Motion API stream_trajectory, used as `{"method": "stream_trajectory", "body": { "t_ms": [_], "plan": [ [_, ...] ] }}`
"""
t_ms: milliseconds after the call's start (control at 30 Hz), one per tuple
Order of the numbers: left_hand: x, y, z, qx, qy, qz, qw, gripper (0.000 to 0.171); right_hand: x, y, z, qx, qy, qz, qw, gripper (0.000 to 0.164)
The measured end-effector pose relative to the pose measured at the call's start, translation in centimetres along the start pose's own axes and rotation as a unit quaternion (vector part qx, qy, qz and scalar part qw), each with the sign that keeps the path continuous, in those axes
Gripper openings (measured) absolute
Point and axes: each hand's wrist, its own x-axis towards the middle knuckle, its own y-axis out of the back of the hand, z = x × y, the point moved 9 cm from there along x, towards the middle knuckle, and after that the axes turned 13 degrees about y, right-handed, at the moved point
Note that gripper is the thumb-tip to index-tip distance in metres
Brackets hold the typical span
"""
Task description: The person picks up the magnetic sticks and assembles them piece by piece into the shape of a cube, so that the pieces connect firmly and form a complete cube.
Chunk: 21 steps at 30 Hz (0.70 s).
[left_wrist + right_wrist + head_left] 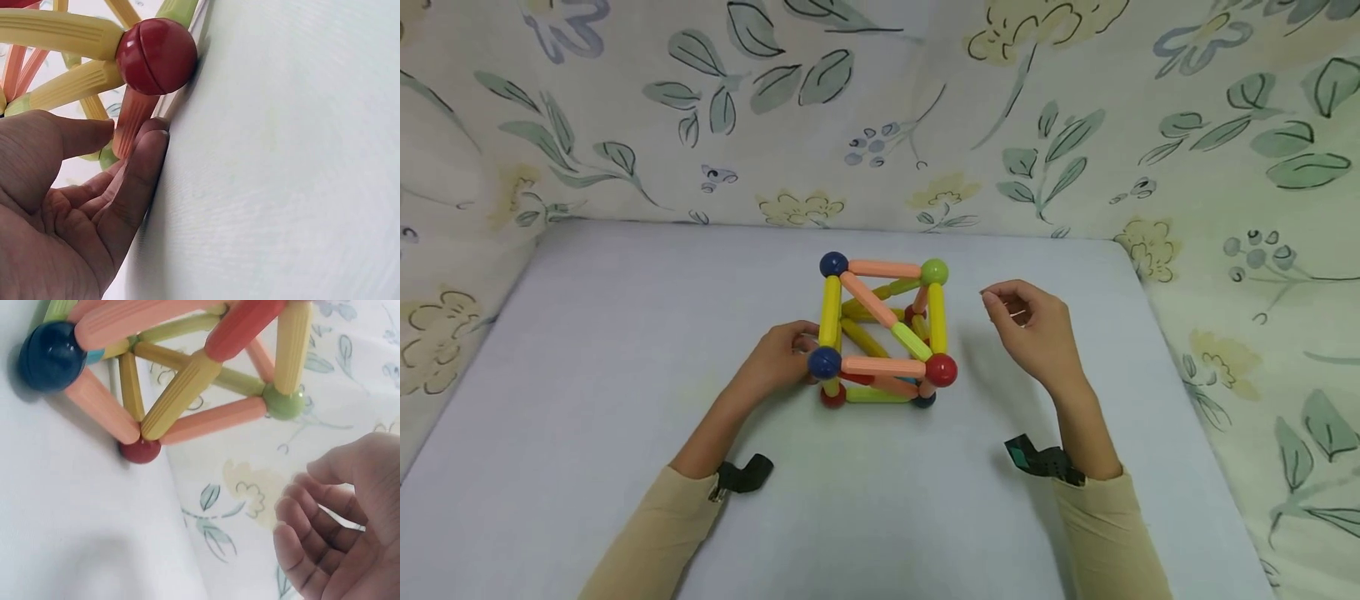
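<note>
A cube-shaped frame of magnetic sticks and balls (886, 367) stands on the white table, with diagonal sticks across its faces. Its corners include blue, red and green balls; the sticks are yellow, salmon, red and lime. At its left side is my left hand (778, 358), partly behind the yellow upright. The left wrist view shows thumb and fingers pinching a salmon bottom stick (132, 119) beside a red ball (159, 56). My right hand (1033, 329) hovers right of the frame, apart from it, fingers loosely curled with nothing in them (337, 531).
The white table (625, 283) reaches back to a hanging cloth (880, 117) printed with flowers and leaves, which also runs along the right and left sides. Dark straps (745, 475) sit on both wrists over beige sleeves.
</note>
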Motion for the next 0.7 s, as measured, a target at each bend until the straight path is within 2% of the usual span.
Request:
{"method": "stream_trajectory", "body": {
  "t_ms": [267,467,700],
  "plan": [
    [-0.5,0.2,1.1,0.006,-0.013,-0.013,0.9998,0.051,0.3,-0.6,1.5,0.001,0.008,-0.019,1.000,0.026],
    [-0.5,0.4,1.4,0.032,-0.023,-0.005,0.9992,0.045,0.2,-0.6,2.7,0.002,0.019,-0.022,1.000,0.028],
    [-0.7,1.1,2.0,0.067,-0.055,0.012,0.9962,0.044,-0.1,-0.1,3.7,-0.016,0.024,-0.022,0.999,0.031]
  ]
}}
